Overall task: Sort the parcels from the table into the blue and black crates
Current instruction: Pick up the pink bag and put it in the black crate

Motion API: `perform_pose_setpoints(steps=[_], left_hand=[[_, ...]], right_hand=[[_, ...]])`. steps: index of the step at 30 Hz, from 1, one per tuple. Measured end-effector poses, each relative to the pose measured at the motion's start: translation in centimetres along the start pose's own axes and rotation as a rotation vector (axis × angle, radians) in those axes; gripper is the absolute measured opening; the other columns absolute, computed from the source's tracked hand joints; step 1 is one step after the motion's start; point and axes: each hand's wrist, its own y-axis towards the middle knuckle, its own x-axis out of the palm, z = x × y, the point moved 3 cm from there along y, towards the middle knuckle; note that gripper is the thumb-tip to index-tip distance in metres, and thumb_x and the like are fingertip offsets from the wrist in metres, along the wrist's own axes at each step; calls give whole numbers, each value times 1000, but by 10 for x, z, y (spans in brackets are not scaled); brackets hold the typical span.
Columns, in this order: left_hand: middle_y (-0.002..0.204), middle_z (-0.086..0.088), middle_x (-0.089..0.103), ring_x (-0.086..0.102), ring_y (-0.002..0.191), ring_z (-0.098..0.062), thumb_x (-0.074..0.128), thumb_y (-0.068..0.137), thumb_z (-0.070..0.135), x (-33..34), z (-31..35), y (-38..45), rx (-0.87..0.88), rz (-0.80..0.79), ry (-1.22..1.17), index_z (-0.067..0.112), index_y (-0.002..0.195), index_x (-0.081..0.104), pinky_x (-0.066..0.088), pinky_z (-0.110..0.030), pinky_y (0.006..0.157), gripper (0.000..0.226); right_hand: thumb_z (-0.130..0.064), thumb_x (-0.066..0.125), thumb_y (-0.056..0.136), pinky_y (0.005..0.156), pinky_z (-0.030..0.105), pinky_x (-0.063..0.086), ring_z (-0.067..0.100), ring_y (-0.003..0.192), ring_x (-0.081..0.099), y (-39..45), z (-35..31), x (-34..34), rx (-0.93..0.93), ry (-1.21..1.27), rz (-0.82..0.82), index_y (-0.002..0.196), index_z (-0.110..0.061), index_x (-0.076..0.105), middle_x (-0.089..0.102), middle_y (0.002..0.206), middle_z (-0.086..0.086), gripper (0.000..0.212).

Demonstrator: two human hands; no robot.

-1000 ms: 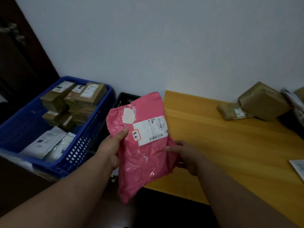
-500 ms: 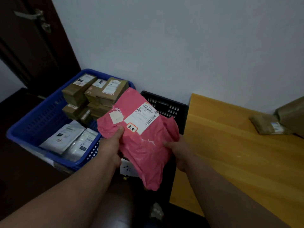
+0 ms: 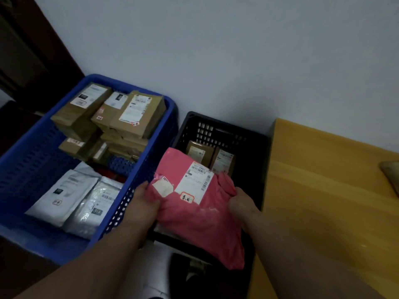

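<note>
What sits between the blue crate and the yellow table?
In the head view, the black slatted plastic crate sits there, with the pink plastic mailer parcel held over it.

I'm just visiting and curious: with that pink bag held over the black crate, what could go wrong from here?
The pink parcel is limp and its lower end droops over the black crate's near rim, so it might snag there or slide out. Both the left hand and right hand pinch only its edges, so the grip could slip. It may also cover the labels of the two brown boxes inside.
</note>
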Motion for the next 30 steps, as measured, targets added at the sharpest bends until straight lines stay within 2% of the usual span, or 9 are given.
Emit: perform_pose_setpoints(steps=[4,9,12,17,20,22,23,25,30], left_hand=[[109,-13,63,63,92,-27,56,90,16,25,-13,23,90,-104,421,18,132,51,54,-40,86,42],[103,-6,54,57,80,-14,57,90,39,49,-35,51,81,-286,667,11,108,55,53,-32,77,33],[112,-7,62,62,94,-16,53,93,41,63,-53,69,-19,-487,772,11,120,56,53,-30,86,40],[138,-11,52,52,122,-20,46,100,42,85,-64,96,-148,-799,1272,7,136,49,42,-28,103,50],[136,-7,52,52,119,-21,47,98,38,95,-58,108,205,-675,1434,12,131,52,44,-32,97,42],[126,-3,50,50,111,-21,49,91,43,96,-50,105,582,-494,1363,20,120,54,41,-34,87,37],[128,-3,45,45,112,-22,51,88,47,96,-51,104,665,-486,1304,22,120,51,40,-36,87,41],[138,-3,34,37,119,-25,55,86,51,98,-61,109,594,-577,1216,27,130,45,42,-39,94,51],[159,0,-2,18,144,-28,58,89,49,93,-72,118,92,-786,1008,31,152,21,23,-35,118,75]], right_hand=[[-20,41,94,103,45,44,38,115,52,31,9,25,99,-156,4,139,-18,45,41,139,20,45],[-19,44,91,104,46,42,38,120,46,58,25,52,132,-276,60,144,-19,35,33,138,17,53],[-31,58,87,107,48,38,38,128,39,67,37,67,156,-298,52,151,-27,19,24,147,13,75],[-39,73,74,116,55,18,36,145,5,75,57,94,148,-442,85,151,-36,-8,-13,160,1,112],[-38,73,69,116,55,16,34,144,4,73,60,105,18,-548,227,150,-36,-7,-10,159,1,114],[-36,70,69,114,55,17,34,141,7,70,59,111,-38,-567,299,148,-37,-3,-7,158,3,108],[-36,68,70,113,55,17,33,140,7,70,58,114,-46,-581,315,148,-39,-4,-7,159,4,106],[-40,68,72,114,56,15,34,141,4,72,58,118,-29,-615,272,147,-42,-11,-11,159,4,108],[-66,72,68,114,64,1,41,144,-21,77,71,118,265,-518,-35,151,-35,-19,-43,150,6,127]])
